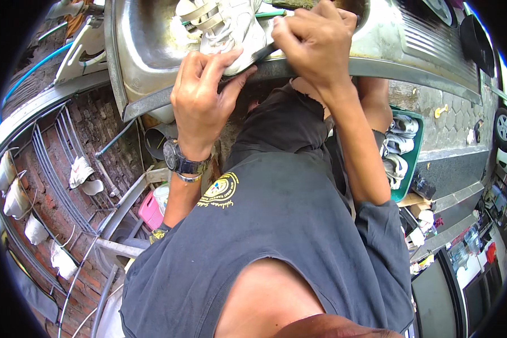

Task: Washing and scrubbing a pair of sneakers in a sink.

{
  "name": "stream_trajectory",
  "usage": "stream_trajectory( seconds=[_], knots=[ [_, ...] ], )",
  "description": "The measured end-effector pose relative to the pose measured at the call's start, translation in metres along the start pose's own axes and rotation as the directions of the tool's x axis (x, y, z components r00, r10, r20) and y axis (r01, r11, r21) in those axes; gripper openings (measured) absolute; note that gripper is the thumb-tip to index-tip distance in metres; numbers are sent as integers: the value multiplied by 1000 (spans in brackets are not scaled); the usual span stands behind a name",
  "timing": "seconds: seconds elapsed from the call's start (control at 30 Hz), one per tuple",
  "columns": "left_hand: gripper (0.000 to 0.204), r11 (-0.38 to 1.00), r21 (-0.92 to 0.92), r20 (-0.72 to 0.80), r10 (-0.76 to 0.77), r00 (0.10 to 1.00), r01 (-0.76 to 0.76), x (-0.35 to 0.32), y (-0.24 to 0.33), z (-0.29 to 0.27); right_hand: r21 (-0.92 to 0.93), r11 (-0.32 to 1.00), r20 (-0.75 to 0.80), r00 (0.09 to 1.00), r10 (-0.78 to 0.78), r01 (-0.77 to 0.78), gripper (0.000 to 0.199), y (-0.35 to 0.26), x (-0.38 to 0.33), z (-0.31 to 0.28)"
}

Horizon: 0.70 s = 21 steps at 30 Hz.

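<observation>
Sneaker [231,31], white with grey strap bands, lying at the front lip of a stainless steel sink [141,50], upper centre of the frame, partly resting on the rim. Left hand [200,98], centre-left, wristwatch [183,163] on the wrist, fingers curled up around the near end of the shoe, thumb on its side: closed on it as a steadying grip. Right hand [315,42], upper centre-right, knuckles up, fist shut around what seems to be a brush; only a sliver of dark handle [265,53] shows under the fingers and a green rod-like part [276,13] beyond them, so the tool cannot be told for certain. Step judged: scrubbing or washing of the shoe over the basin, in mid-course, since the shoe is held in working position and not laid aside. Next move, as a judgement, calls for a firm hold by the left hand so the shoe does not slip off the rim, and for pressure kept on the fabric, not the metal. Surroundings: green crate [414,146] with more pale shoes at right; pink tub [150,211] at lower left; brick wall [96,124] with pipes at left; dark T-shirt [276,236] filling the lower centre.
</observation>
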<state>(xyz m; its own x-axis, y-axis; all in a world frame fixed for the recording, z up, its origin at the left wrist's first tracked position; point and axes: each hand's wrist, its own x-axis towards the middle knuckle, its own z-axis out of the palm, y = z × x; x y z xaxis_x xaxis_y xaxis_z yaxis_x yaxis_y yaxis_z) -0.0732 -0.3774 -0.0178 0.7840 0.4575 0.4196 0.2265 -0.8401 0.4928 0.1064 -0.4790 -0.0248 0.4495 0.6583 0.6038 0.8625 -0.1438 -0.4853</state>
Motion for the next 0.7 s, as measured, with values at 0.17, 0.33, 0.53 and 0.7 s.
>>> stream_trajectory(
  seconds=[0.17,0.33,0.53,0.7],
  knots=[
    [41,999,-9,-2,43,999,-43,4,-6,-5,-73,997,-105,994,-35,27,28,6,0,9],
    [44,988,-151,100,17,995,-2,14,-15,-22,317,897,31,949,315,-308,56,36,42,-2],
    [49,956,-294,290,110,951,-21,39,-30,-57,539,753,371,909,190,-377,76,43,45,38],
    [92,890,-375,491,-46,870,259,73,-53,-68,385,841,484,859,167,-381,68,39,38,41]
  ],
)
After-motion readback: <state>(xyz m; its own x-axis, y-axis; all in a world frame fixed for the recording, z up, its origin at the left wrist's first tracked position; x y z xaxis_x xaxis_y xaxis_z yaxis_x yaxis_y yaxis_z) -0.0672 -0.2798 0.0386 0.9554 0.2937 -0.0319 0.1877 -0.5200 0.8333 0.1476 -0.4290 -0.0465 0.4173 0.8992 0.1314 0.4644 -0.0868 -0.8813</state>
